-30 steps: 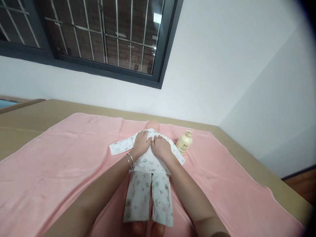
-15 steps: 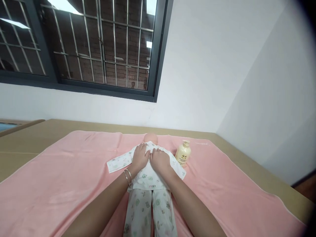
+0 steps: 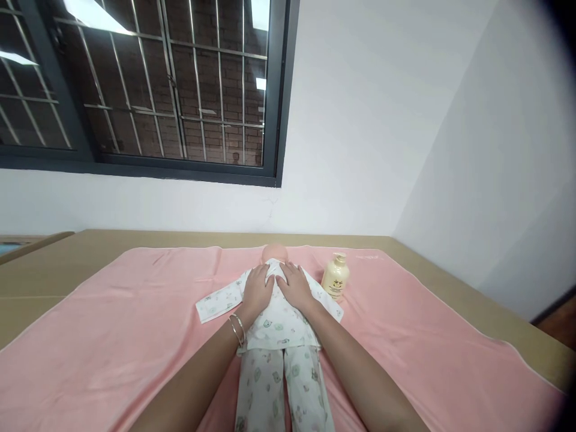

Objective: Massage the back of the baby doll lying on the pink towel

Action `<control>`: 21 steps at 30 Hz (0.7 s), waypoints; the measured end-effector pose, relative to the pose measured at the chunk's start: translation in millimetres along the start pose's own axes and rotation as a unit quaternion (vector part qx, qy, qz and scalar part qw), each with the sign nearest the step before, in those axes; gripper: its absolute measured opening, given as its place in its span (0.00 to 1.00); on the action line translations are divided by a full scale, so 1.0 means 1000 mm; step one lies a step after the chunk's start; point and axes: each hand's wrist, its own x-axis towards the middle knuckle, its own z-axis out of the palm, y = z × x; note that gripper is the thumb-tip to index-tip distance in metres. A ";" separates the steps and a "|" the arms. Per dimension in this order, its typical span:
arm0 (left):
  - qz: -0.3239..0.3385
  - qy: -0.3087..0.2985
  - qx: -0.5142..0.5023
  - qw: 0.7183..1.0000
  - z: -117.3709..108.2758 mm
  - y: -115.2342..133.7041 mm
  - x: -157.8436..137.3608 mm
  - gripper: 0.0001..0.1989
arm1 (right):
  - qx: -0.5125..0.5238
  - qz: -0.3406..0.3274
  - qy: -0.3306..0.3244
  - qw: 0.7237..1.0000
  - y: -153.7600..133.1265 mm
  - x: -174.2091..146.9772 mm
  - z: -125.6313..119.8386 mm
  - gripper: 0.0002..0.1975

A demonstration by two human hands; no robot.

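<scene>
A baby doll point(image 3: 274, 252) lies stretched out on a pink blanket point(image 3: 148, 300), its head at the far end. It is dressed in a white patterned top point(image 3: 279, 330) and matching trousers point(image 3: 261, 384). My left hand point(image 3: 258, 290) rests flat on the left side of the doll's upper body, fingers extended. On the right side of the upper body lies my right hand point(image 3: 295, 287), its fingers spread and the thumb near my left thumb. Two bracelets point(image 3: 237, 329) circle my left wrist. A pale yellow pump bottle point(image 3: 335, 277) stands just right of the doll's sleeve.
The blanket covers a tan padded surface point(image 3: 112, 237) that meets a white wall point(image 3: 351, 120). Above it on the left is a dark-framed window point(image 3: 274, 120) with metal bars. A brown object point(image 3: 560, 324) shows at the right edge.
My right hand's fingers, bent half a second ago, are now straightened and spread over the doll's upper body. My left hand stays on the doll. The view has shifted slightly.
</scene>
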 end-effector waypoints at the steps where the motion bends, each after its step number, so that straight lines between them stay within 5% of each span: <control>1: -0.002 0.001 -0.004 1.000 0.000 0.000 0.000 0.19 | 0.002 0.002 0.002 1.000 0.000 0.000 0.001 0.24; 14: 0.013 -0.008 0.024 1.000 -0.001 0.001 0.001 0.18 | -0.008 -0.009 0.004 1.000 0.001 -0.001 -0.003 0.23; 21: 0.006 -0.031 0.200 0.979 -0.021 0.038 -0.008 0.14 | -0.105 0.043 -0.044 0.993 -0.031 -0.013 -0.019 0.26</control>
